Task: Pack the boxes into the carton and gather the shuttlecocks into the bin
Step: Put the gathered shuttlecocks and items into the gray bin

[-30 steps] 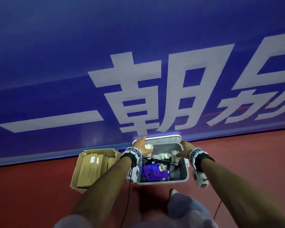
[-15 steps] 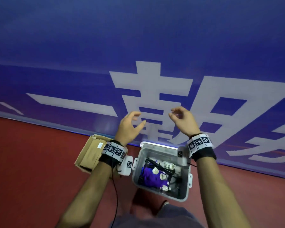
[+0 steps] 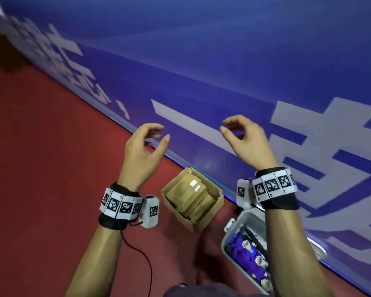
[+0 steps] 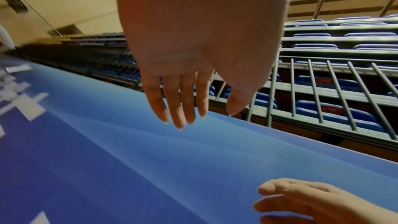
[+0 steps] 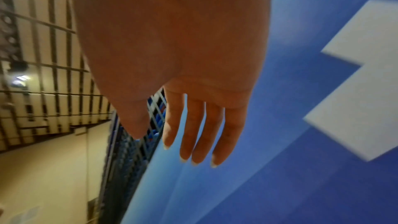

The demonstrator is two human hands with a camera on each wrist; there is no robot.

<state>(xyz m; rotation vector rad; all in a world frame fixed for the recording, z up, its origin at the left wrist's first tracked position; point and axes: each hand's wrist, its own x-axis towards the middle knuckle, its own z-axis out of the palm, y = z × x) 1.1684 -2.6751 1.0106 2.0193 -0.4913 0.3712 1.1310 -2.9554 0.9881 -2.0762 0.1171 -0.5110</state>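
My left hand [image 3: 140,156] and my right hand [image 3: 247,144] were both raised in the air, well above the floor, fingers loosely curled and holding nothing. Below and between them the carton [image 3: 212,203] sat on the red floor [image 3: 41,168], close against the blue banner [image 3: 223,61], with the brown boxes [image 3: 187,195] packed inside it. To the right of the carton, under my right forearm, stood the grey bin [image 3: 247,219], also beside the banner. White shuttlecocks [image 3: 260,261] lay in the bin on top of something purple, next to dark rods I could not identify. A black cable [image 3: 146,262] hung from my left wristband [image 3: 120,205].
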